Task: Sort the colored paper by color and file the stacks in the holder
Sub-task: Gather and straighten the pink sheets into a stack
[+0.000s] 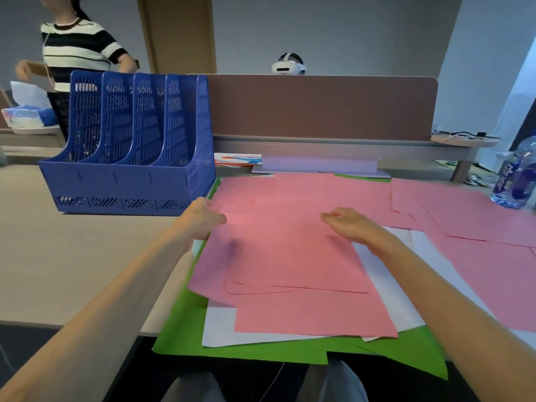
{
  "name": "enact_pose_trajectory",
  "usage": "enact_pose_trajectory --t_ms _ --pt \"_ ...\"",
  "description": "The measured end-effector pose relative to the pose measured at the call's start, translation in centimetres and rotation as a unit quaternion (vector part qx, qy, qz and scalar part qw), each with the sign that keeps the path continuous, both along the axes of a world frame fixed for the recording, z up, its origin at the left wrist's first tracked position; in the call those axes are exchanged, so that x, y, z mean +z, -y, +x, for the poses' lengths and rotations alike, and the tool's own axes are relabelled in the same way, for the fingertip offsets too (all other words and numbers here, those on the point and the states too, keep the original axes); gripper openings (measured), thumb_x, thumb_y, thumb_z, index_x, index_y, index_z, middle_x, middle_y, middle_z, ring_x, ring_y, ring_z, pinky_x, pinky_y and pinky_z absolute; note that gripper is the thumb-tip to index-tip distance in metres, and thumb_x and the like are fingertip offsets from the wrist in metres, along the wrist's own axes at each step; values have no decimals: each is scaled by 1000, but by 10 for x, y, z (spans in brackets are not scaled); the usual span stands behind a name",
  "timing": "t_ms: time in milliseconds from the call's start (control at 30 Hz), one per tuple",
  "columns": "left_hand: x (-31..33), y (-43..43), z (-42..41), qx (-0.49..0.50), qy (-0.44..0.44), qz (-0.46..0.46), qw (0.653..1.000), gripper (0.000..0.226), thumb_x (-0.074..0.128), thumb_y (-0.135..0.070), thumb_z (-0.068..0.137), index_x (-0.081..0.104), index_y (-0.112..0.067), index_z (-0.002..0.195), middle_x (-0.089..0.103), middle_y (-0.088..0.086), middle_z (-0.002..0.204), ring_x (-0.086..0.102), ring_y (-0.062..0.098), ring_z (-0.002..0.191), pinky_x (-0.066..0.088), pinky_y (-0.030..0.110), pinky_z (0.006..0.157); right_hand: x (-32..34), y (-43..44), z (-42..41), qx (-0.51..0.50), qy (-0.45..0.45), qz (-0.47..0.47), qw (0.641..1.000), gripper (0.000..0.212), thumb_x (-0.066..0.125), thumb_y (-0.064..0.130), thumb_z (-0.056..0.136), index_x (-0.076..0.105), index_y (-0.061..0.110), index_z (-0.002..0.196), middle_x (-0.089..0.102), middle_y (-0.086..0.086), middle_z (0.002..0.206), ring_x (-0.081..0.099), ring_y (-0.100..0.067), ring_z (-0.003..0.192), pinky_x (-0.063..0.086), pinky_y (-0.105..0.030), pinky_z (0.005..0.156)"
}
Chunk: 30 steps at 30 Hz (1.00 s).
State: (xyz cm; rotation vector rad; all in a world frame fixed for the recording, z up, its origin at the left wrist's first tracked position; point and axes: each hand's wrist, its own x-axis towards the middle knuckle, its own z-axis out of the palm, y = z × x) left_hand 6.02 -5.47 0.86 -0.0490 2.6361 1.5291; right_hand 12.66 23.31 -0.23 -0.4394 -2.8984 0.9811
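Several pink sheets [295, 256] lie loosely overlapped on the desk, over white sheets [220, 326] and green sheets [185, 332] that hang over the front edge. My left hand [200, 216] grips the left edge of the pink pile, fingers curled on it. My right hand [351, 224] rests on top of the pink sheets, fingers bent and pressing down. More pink sheets [478, 216] spread out to the right. The blue four-slot file holder [130, 140] stands at the back left with nothing visible in its slots.
A brown desk divider [319, 105] runs along the back. A water bottle [516, 175] stands at the far right. A tissue pack [29, 116] sits far left. A person in a striped top stands behind the holder; another wears a headset beyond the divider.
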Motion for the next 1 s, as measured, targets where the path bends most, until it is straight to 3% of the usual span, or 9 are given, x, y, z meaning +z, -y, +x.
enact_pose_trajectory --t_ms 100,233,300,433,533,633,700,833,1000 --pt "-1 -2 3 3 29 23 999 61 67 -14 86 35 -9 138 49 12 125 53 27 109 49 37 81 -4 10 -5 2 -46 -120 992 35 50 40 96 59 14 118 57 -4 121 54 -19 106 41 -32 94" --pt "-9 -3 6 -30 51 19 998 79 76 -29 64 39 -7 131 48 15 131 51 32 117 43 45 102 -9 25 -13 3 -78 -277 958 12 57 23 95 62 15 101 55 -3 96 51 -13 81 45 -31 88" --pt "-10 -7 10 -61 52 47 996 68 77 -21 67 44 -9 125 58 12 119 58 29 109 47 44 99 -11 31 -15 16 -79 -339 937 6 58 17 93 63 14 96 56 -5 94 52 -14 80 47 -33 87" --pt "-5 -11 12 -89 -27 113 989 43 66 4 83 45 -22 110 61 -6 95 60 11 85 50 26 71 -20 33 -27 -17 -107 -332 937 25 65 19 89 59 14 113 59 0 103 56 -16 93 49 -36 94" --pt "0 -2 4 -96 -74 183 976 36 64 3 84 52 -22 106 65 -3 100 62 11 83 51 26 71 -19 29 -34 -45 -132 -336 931 44 70 37 83 57 12 117 61 3 102 59 -12 86 52 -31 82" --pt "2 3 -8 -71 -83 226 968 36 64 -2 85 55 -16 116 67 2 108 64 16 88 51 29 72 -13 28 -37 16 -99 -438 893 27 65 34 90 66 11 103 71 1 80 64 -7 63 51 -19 56" --pt "3 -3 -18 -53 -76 238 967 33 60 -4 88 55 -14 119 67 2 106 64 15 85 50 27 69 -12 30 -43 36 -75 -490 868 22 64 24 92 68 6 104 73 -4 83 68 -11 66 55 -23 58" --pt "2 -24 -44 -36 -41 118 991 13 50 -9 95 52 -15 106 61 2 110 56 18 93 46 30 81 -11 27 -68 -28 -89 -337 937 19 63 3 87 67 0 105 69 -13 91 64 -20 70 55 -29 68" --pt "-3 -32 -74 -17 -19 -60 998 55 45 -20 95 26 -5 145 41 12 142 41 30 129 33 33 101 3 -7 -99 -74 -163 -166 970 22 57 -2 83 66 11 98 64 -8 87 57 -18 68 44 -21 51"
